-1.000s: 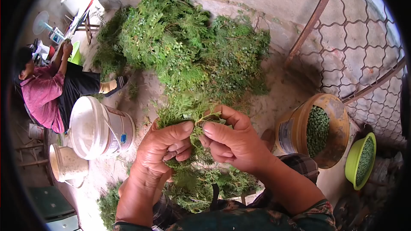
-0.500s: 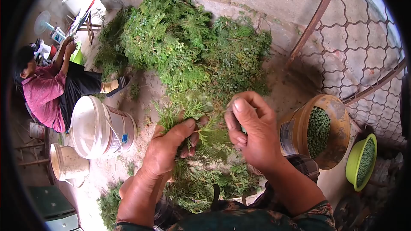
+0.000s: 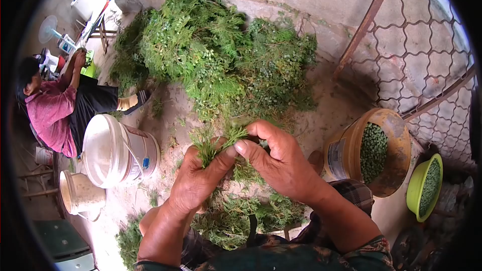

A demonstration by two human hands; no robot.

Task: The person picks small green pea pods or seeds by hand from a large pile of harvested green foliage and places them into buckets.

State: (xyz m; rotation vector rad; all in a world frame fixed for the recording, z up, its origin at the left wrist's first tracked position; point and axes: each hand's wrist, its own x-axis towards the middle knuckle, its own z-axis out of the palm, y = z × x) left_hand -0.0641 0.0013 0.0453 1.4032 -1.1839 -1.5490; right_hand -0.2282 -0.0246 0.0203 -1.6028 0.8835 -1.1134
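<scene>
My left hand (image 3: 198, 178) is closed around a green conifer sprig (image 3: 205, 146) whose feathery tips stick up past the thumb. Against it from the right comes my right hand (image 3: 276, 158), thumb and forefinger pinched at the sprig; the two thumbs nearly meet. Anything smaller inside the right fingers is hidden. Beyond both hands lies a large heap of leafy conifer branches (image 3: 196, 45) bearing small pale green cones. More loose cuttings (image 3: 241, 216) lie below my hands, near my lap.
At right stand a yellow-brown bucket (image 3: 346, 150) with small green cones and a lime-green basin (image 3: 414, 195) of them. White buckets (image 3: 143, 153) (image 3: 85, 190) stand left. A person in a pink shirt (image 3: 50, 110) sits farther left. Wire mesh (image 3: 411, 50) leans at upper right.
My right hand has moved left and now meets the left hand at the sprig. The seated person's hands have lowered slightly.
</scene>
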